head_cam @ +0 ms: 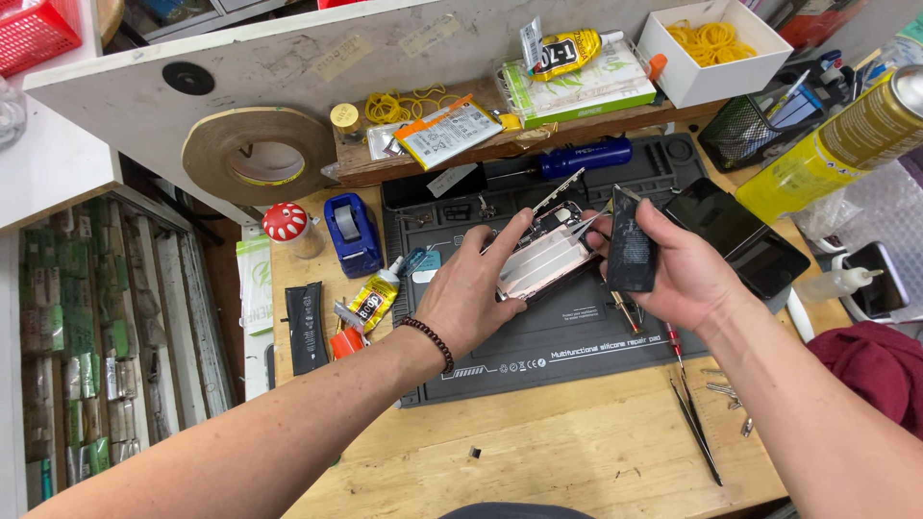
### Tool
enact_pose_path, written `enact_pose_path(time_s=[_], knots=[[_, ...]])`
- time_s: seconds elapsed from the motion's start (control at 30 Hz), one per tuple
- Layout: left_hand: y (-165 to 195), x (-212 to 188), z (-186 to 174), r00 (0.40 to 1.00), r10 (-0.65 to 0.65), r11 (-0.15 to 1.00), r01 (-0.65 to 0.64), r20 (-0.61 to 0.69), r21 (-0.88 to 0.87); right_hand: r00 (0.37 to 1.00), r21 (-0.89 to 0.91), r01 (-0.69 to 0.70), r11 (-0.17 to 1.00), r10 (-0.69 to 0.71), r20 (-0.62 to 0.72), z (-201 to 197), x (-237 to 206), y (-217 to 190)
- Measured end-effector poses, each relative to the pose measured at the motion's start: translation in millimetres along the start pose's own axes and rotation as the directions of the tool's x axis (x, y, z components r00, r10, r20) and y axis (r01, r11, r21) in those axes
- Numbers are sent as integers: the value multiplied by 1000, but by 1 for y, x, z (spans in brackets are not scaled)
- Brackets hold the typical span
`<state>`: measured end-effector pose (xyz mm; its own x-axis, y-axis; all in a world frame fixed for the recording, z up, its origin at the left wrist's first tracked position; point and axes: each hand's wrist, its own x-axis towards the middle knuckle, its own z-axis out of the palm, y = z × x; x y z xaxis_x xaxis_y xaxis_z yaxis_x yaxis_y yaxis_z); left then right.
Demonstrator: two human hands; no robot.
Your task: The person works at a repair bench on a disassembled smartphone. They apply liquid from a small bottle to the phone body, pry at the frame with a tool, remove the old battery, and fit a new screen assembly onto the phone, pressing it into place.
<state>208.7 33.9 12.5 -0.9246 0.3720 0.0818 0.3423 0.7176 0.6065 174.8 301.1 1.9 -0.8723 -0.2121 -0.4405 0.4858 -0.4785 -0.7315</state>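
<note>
bare wood [577, 452] lies open near the table's front edge — only tweezers [697, 423] and small screws at its right. the mat's [577, 336] lower half is free; glue tube [373, 300], tape dispenser [351, 231] and battery [306, 327] crowd the left — phones [740, 240] block the right.

Bare forearms, beaded bracelet [430, 338]

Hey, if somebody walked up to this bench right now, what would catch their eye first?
Probably the opened phone shell at the centre, steadied by the left hand over the dark repair mat. Beside it, the right hand holds a black battery upright. A big tape roll leans at the bench's back left.
</note>
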Motion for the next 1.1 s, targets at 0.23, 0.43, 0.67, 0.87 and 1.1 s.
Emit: enact_pose_path(time_s=[0.23, 0.43, 0.67, 0.87, 1.1], knots=[[2, 2, 0, 999, -31, 999, 30, 21, 14, 997, -95, 60, 994, -65, -51, 0, 7, 10], [1, 1, 1, 1000, -11, 1000, 11, 3, 12, 969, -484, 210, 849, -246, -10, -4, 10, 18], [2, 2, 1, 1000, -18, 1000, 17, 8, 18, 975, -217, 191, 957, -210, -67, 14, 2, 29], [2, 1, 3, 999, 18, 1000, -17, -27, 20, 993, 90, 80, 993, -71, -92, 28, -7, 34], [0, 1, 2, 1000, 10, 1000, -10, -12, 4, 971, 252, -47, 967, 103, -214, 29, -18, 55]])
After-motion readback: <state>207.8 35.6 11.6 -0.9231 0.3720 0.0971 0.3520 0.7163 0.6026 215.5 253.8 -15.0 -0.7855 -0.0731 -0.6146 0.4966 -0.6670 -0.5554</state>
